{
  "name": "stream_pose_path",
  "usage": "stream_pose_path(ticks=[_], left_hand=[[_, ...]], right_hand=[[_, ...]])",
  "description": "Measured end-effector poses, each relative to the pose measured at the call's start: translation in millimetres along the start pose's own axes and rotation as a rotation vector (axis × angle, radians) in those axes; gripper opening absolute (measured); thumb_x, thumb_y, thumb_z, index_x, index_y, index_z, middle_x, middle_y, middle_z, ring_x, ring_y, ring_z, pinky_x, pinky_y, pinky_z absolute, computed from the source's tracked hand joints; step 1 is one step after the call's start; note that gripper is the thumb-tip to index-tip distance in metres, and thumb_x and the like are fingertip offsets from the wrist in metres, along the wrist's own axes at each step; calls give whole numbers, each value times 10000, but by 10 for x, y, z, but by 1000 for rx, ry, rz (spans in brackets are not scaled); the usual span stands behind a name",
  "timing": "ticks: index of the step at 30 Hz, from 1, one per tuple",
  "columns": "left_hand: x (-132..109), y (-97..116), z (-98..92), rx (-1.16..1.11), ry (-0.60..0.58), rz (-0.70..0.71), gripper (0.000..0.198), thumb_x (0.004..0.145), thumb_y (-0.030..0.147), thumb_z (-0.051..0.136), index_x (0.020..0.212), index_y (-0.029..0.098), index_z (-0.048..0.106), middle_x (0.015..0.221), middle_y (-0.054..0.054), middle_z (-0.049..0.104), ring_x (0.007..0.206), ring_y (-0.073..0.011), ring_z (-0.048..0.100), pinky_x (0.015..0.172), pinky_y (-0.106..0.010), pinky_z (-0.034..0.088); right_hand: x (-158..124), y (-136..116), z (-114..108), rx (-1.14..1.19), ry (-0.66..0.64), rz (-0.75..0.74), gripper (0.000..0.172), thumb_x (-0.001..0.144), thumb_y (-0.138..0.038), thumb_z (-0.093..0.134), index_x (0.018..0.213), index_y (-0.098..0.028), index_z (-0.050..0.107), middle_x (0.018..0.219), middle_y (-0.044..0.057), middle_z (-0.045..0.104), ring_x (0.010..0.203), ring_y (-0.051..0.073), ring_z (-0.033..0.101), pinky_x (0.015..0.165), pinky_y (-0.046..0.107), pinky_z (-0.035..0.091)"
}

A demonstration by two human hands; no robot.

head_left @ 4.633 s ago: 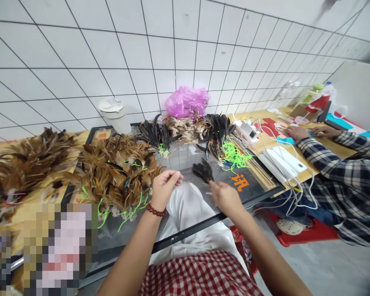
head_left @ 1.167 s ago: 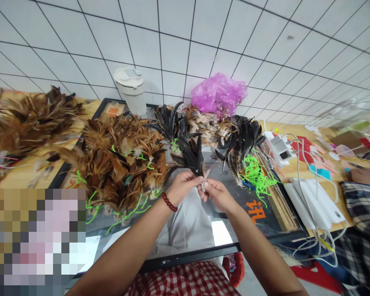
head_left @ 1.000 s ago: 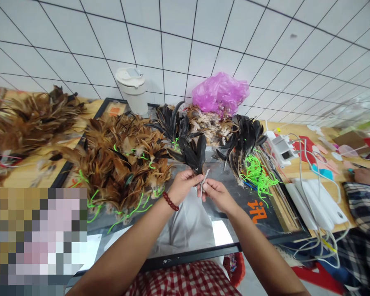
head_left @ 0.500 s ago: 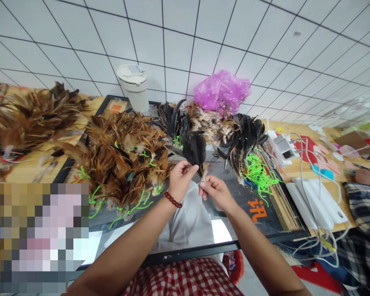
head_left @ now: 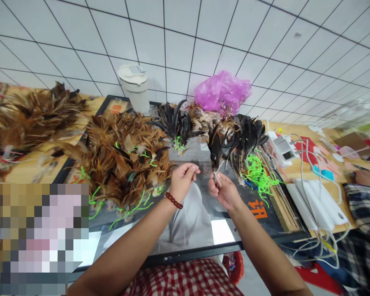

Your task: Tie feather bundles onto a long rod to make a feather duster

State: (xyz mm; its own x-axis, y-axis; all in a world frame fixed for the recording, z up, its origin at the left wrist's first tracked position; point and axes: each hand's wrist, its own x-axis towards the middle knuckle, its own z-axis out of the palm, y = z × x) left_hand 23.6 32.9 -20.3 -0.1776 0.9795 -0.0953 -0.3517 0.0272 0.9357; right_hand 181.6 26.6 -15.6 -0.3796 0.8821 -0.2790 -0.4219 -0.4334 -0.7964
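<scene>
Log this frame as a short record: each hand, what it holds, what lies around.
Left hand: fingertips pinched, nothing visible in the grip.
Right hand: grip shut on black feather bunch, at the quills.
Surface: glass table.
Nearby: brown feather pile left, green cords right, white cup and pink bag by the wall.
Other person: co-worker's hand at far right.
</scene>
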Motion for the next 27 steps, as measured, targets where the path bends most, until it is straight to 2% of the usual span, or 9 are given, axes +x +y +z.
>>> stream_pose_path(ticks=[3, 7, 12, 19, 24, 27], left_hand=[[-22, 3, 8, 61, -9, 24, 163, 736, 303, 657, 756, 143, 673, 664, -24, 662, 493, -71, 477, 486, -207, 379], [-49, 25, 17, 110, 68, 145, 161, 646, 261, 751, 698, 145, 651, 637, 5, 610, 541, -74, 483, 535, -206, 403], [-59, 32, 13, 134, 93, 243, 162, 680, 277, 735, 760, 149, 677, 761, -24, 632, 614, -84, 515, 593, -217, 434], [-55, 40, 12, 85, 101, 238, 190, 670, 292, 743, 768, 149, 667, 748, -15, 621, 614, -86, 532, 571, -212, 432], [-57, 44, -1, 67, 98, 183, 178, 727, 318, 688, 740, 150, 634, 573, 31, 543, 495, -67, 469, 501, -203, 386], [-64, 30, -8, 69, 77, 160, 147, 750, 291, 653, 718, 156, 604, 520, 45, 507, 482, -67, 458, 498, -195, 372]], right_hand=[[-5, 6, 18, -18, -1, -3, 248, 797, -413, 652, 840, -182, 573, 558, -33, 518, 419, 58, 335, 391, 188, 269], [-1, 81, 84, -142, 65, -129, 235, 821, -409, 629, 814, -188, 550, 609, -28, 574, 420, 58, 398, 396, 190, 310], [-7, 146, 103, -264, 26, -153, 247, 853, -418, 586, 791, -190, 513, 632, -27, 595, 433, 60, 440, 418, 194, 345], [-5, 154, 83, -316, 17, -163, 238, 866, -399, 574, 774, -195, 493, 655, -28, 600, 448, 63, 464, 435, 199, 366], [-7, 170, 73, -358, 6, -147, 221, 870, -391, 572, 789, -196, 506, 657, -24, 608, 466, 73, 490, 454, 204, 395], [-13, 152, 94, -319, 42, -150, 223, 865, -390, 578, 783, -193, 512, 651, -22, 608, 454, 70, 481, 440, 200, 381]])
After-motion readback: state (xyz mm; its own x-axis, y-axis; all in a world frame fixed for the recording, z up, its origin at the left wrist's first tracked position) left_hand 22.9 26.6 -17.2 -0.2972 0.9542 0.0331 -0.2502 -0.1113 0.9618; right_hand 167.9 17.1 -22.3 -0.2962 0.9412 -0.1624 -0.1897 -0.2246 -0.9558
